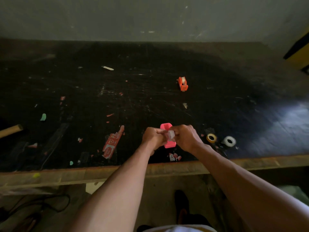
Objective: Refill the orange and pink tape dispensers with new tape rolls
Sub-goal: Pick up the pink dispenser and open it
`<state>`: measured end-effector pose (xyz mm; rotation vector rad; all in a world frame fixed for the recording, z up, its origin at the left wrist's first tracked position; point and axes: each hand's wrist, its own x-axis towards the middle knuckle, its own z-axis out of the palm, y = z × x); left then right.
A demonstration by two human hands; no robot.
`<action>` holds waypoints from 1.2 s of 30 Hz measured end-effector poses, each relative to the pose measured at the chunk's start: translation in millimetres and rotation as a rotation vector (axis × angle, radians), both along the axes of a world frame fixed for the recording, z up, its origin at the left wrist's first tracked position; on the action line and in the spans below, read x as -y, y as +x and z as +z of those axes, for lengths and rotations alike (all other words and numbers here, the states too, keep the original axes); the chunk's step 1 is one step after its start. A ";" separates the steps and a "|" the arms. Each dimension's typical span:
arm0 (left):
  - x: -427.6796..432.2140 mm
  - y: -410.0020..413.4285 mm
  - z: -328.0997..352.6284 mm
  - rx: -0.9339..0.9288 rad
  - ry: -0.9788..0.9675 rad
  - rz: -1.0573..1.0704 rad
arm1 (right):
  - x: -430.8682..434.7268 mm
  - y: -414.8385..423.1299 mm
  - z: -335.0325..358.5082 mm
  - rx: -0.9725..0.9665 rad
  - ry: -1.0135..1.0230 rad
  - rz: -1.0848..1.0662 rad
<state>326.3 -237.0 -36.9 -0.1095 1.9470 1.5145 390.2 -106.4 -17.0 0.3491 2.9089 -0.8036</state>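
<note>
**Pink dispenser mid-refill, orange one looks done**

Both hands meet at the near edge of the dark, scuffed surface [150, 84]. The left hand [153, 138] has its grip wrapped on the pink dispenser [169, 145], holding it just above the surface. The right hand [187, 137] has its grip pinched on a clear tape roll [170, 135], which sits right at the dispenser's open top. Can't tell whether the roll is seated in the cradle or only resting at the opening, as fingers cover the spot.

The orange dispenser [183, 83] stands well apart, farther back and a bit to the right, w/ a pale roll visible in it, so prob. already loaded.

Two spare rolls lie near the right hand: a yellowish roll [211, 138] and a white roll [229, 141], just beside each other. Torn sticker scraps [111, 143] litter the surface to the left.

Step in hand, as I read it: fitting the roll into the pink body. Next move needs the roll pressed down square btwn the side walls, then the free end pulled fwd to the cutter, w/ the left grip keeping the body steady.
</note>
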 end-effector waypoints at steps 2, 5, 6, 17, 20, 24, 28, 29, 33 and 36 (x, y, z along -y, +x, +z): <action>-2.6 4.7 -1.5 -0.002 0.003 -0.008 | -3.4 6.3 -1.7 0.002 0.030 -0.029; -9.6 5.6 -7.1 -0.017 -0.005 0.001 | -11.3 13.7 -0.8 0.019 0.059 -0.102; -12.5 5.5 -7.6 -0.035 -0.019 -0.003 | -15.5 14.8 -1.1 0.027 0.077 -0.134; -62.2 -12.0 2.6 -0.076 -0.042 0.055 | -65.2 15.8 -14.5 0.177 0.132 -0.222; -76.2 -13.7 -1.5 -0.064 -0.062 0.057 | -74.2 12.6 -27.5 0.198 0.166 -0.192; -89.7 -15.1 -4.5 -0.063 -0.093 0.063 | -82.8 3.4 -41.3 0.192 0.131 -0.158; -100.6 -17.8 -6.4 -0.059 -0.110 0.087 | -89.4 -4.8 -50.9 0.192 0.111 -0.123; -102.1 -18.1 -6.8 -0.056 -0.110 0.093 | -90.8 -5.8 -53.2 0.197 0.107 -0.114; -107.0 -18.6 -9.0 -0.040 -0.103 0.116 | -96.2 -9.9 -59.2 0.217 0.095 -0.092; -108.8 -17.6 -11.7 -0.025 -0.094 0.119 | -97.5 -11.9 -60.5 0.228 0.080 -0.095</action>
